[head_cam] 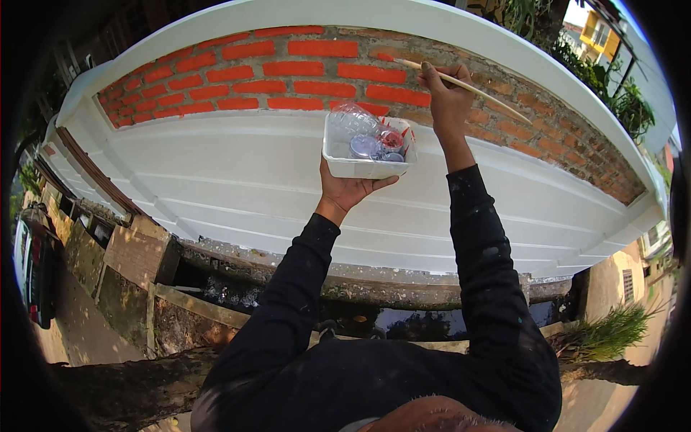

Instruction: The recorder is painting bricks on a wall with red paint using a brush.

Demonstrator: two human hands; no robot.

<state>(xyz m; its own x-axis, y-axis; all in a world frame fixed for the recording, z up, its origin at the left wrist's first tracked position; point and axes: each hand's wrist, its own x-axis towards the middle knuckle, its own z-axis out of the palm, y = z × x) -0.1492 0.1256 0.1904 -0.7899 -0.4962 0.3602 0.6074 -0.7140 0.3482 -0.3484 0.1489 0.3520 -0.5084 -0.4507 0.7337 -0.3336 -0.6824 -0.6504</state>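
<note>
My right hand [451, 89] grips a long pale-handled paintbrush [480, 93]. Its tip touches a bare brick in the wall panel, where a short orange-red stroke of paint [385, 56] shows. From below, my left hand [348, 186] supports a white plastic tub [367, 169]. Inside the tub are a clear plastic bottle [353, 120], a small cup of red paint [391, 140] and lidded pots [364, 147]. Bricks left of the brush are painted orange-red [323, 48], with grey mortar between them. To the right the bricks [510, 128] are unpainted and weathered.
A white-painted frame [378, 15] borders the brick panel, above white ribbed wall [259, 162]. At the wall's foot runs a drainage ditch with dark water [421, 321]. A tree trunk [129, 386] lies behind me. A dark car [38, 270] stands at far left, and leafy plants [610, 335] grow at right.
</note>
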